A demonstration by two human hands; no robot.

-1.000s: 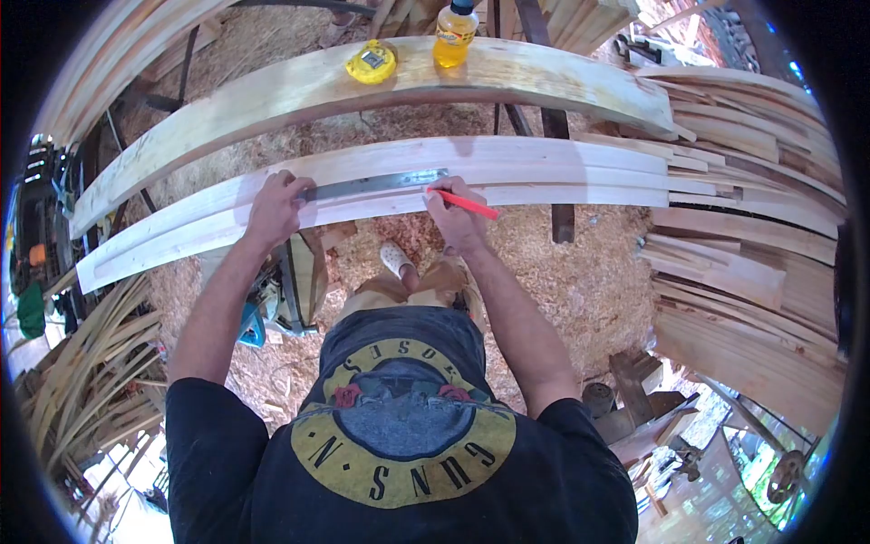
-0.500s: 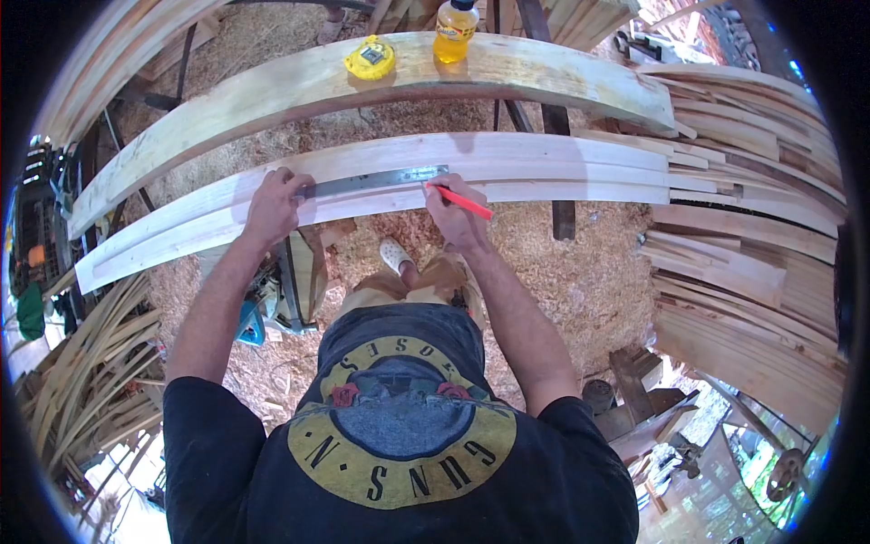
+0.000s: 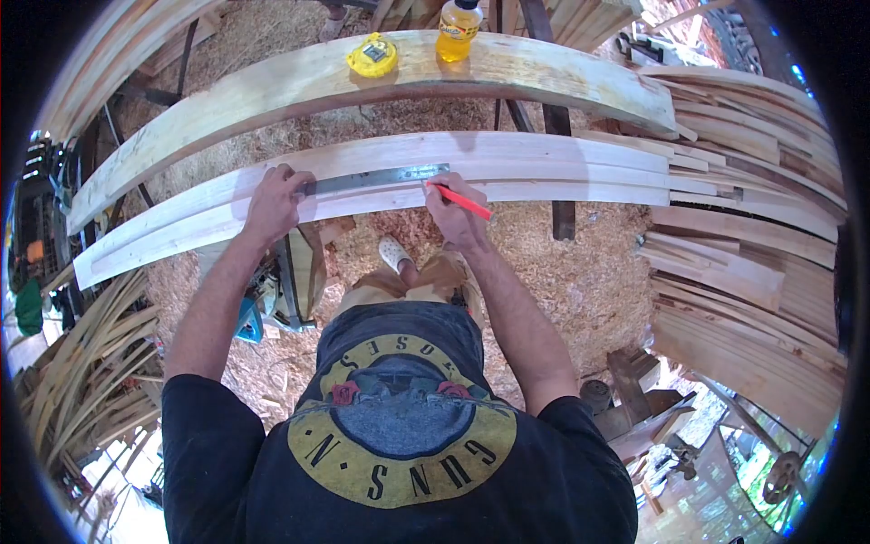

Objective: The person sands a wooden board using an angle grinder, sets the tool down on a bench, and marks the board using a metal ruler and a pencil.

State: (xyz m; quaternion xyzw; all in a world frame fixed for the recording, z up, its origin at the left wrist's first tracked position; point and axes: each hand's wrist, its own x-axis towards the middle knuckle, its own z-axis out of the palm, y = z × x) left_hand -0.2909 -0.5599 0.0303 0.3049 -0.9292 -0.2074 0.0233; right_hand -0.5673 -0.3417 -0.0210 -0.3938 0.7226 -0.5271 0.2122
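Observation:
Two pale boards lie side by side in front of me, looking curved through the lens. A metal ruler rests along them. My left hand grips the ruler's left end, fingers closed round it. My right hand pinches a red pencil, its tip at the ruler's right end by the lower edge. The fingers of that hand rest on the wood.
Beyond lies a thick beam bearing a yellow tape measure and a bottle of yellow drink. Stacked boards stand at the right, thin strips at the left. Sawdust covers the floor.
The whole view has shifted slightly. Both hands keep nearly the same place on the ruler and boards, and the red pencil has tilted a little.

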